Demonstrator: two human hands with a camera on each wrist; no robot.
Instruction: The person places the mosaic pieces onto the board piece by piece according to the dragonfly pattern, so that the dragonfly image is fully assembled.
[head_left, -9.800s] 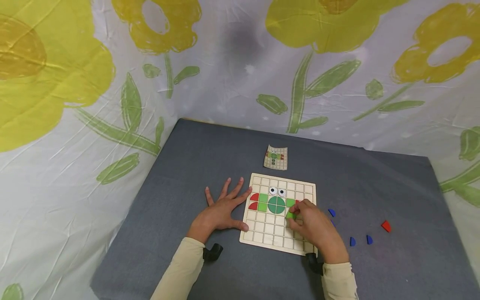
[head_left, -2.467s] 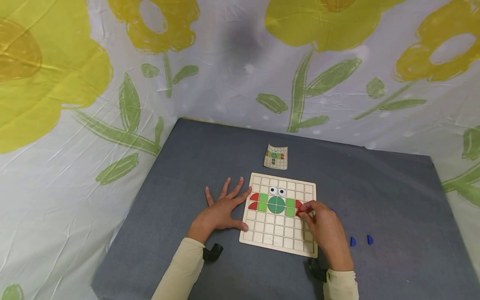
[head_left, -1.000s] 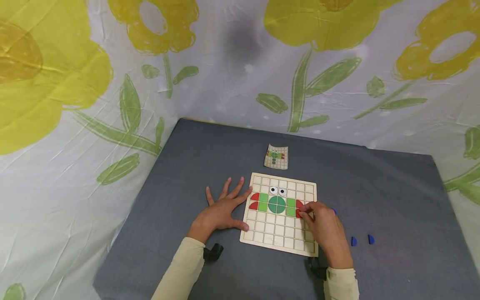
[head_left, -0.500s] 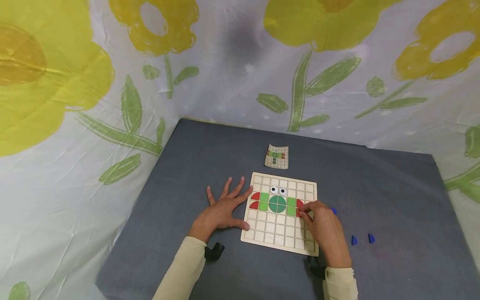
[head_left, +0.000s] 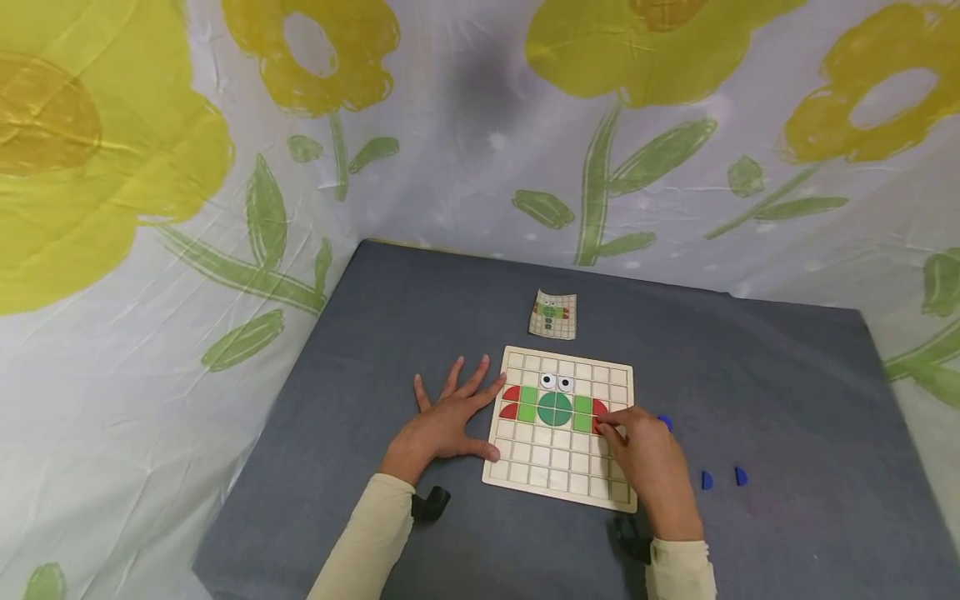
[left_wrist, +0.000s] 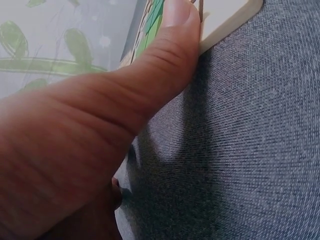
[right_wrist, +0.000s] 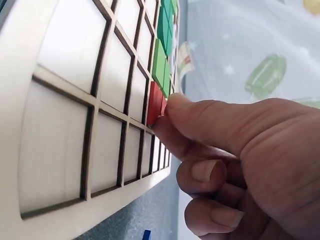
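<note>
A wooden grid board (head_left: 547, 482) lies on the grey table, bearing a figure of flat pieces: a dark green circle (head_left: 554, 408), light green squares (head_left: 527, 404), red quarter circles (head_left: 510, 402) and two eye pieces (head_left: 557, 382). My left hand (head_left: 442, 429) is spread flat, its thumb and index fingertip on the board's left edge; in the left wrist view the thumb (left_wrist: 170, 55) overlaps the board's rim. My right hand (head_left: 647, 450) pinches a red quarter-circle piece (right_wrist: 154, 104) between thumb and index finger, in the cell beside the lower right green square. The fingertips partly cover it.
Above the board lies a small pattern card (head_left: 552, 315) with a similar figure. Several blue half-round pieces lie right of the board, among them one blue piece (head_left: 707, 480) and another blue piece (head_left: 741, 476). A flowered cloth (head_left: 465, 167) hangs behind the table.
Since the oldest frame, my right hand has let go of a green square, now in its cell, and brought the loose red piece from the table to the board. The left hand stays put.
</note>
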